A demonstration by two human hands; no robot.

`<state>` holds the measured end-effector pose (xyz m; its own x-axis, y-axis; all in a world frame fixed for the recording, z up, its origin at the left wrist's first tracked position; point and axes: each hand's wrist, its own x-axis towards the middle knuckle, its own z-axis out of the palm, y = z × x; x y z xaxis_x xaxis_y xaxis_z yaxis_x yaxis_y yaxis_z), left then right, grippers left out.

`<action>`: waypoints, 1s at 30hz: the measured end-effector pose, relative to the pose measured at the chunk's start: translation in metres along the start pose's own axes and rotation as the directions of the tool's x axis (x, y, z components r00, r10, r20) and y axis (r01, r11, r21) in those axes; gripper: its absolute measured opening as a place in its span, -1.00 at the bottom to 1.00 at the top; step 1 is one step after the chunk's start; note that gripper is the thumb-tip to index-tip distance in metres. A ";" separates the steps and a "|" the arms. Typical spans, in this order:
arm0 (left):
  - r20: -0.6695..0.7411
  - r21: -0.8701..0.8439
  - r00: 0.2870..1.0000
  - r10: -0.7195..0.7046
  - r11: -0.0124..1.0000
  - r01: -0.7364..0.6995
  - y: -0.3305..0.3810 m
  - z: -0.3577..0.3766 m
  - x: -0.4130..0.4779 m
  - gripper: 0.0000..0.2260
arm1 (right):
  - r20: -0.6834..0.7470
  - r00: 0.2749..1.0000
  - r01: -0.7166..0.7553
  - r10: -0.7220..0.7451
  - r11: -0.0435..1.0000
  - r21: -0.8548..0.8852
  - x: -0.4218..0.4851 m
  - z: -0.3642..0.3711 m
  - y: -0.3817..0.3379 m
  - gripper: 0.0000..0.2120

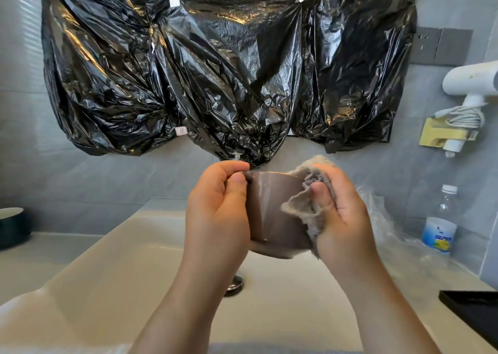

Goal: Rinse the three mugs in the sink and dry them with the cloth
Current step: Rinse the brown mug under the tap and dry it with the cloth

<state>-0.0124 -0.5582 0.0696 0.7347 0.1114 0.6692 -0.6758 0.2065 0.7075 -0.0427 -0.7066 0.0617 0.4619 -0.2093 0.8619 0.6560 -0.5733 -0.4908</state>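
Grey wall tiles fill the background, and crinkled black plastic sheeting [215,70] is taped across most of them. Below it a white ceramic sink [134,259] is set into a pale tabletop [32,262], with a round metal drain [235,283] at the bottom of the basin.

Both hands meet above the basin on a glossy brown-grey ceramic mug [272,208], which is held in the air clear of the sink, its rim on the far side and its base towards the camera. The left hand [215,213] grips the mug's left side, its fingers [238,182] curled round it with the thumb tip at the rim. The right hand [347,224] holds a fuzzy beige-grey cloth [304,205]; its fingers [320,194] are bunched round the cloth, and the thumb presses it against the mug's right wall. Part of the cloth also drapes over the rim.

On the tabletop at far left stands a dark vessel with a white inside [12,227]. To the right are crumpled clear plastic wrap [377,213], a clear plastic bottle with a white cap and blue label [440,219], and the corner of a flat black tray [474,310]. A white hair dryer [469,81] hangs in a holder on the right wall.
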 end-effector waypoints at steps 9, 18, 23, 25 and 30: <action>-0.207 0.087 0.978 0.036 0.996 -0.018 -0.008 -0.014 0.011 -0.84 | 0.387 0.918 0.234 -0.088 0.908 -0.347 -0.019 0.016 -0.028 -0.38; -0.050 0.079 0.999 -0.019 0.997 0.023 -0.005 -0.002 0.002 -0.82 | 0.107 0.994 0.038 -0.024 0.990 -0.134 -0.012 0.009 -0.009 -0.48; -0.014 -0.353 0.930 -0.368 0.872 0.340 -0.007 -0.002 0.012 -0.74 | 0.114 0.993 -0.051 0.022 0.963 0.266 -0.010 0.006 -0.007 -0.60; 0.037 -0.409 0.910 -0.414 0.824 0.392 -0.008 0.000 0.013 -0.73 | 0.155 0.987 -0.108 0.047 0.905 0.411 -0.008 0.005 -0.008 -0.64; -0.113 0.052 0.993 -0.046 0.997 0.052 -0.007 -0.002 0.005 -0.78 | 0.131 0.989 -0.082 0.070 0.993 0.089 -0.009 0.005 -0.014 -0.53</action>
<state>-0.0037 -0.5575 0.0676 0.7667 0.2109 0.6064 -0.6391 0.1613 0.7520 -0.0525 -0.6929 0.0601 0.5810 -0.1429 0.8013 0.6667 -0.4810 -0.5692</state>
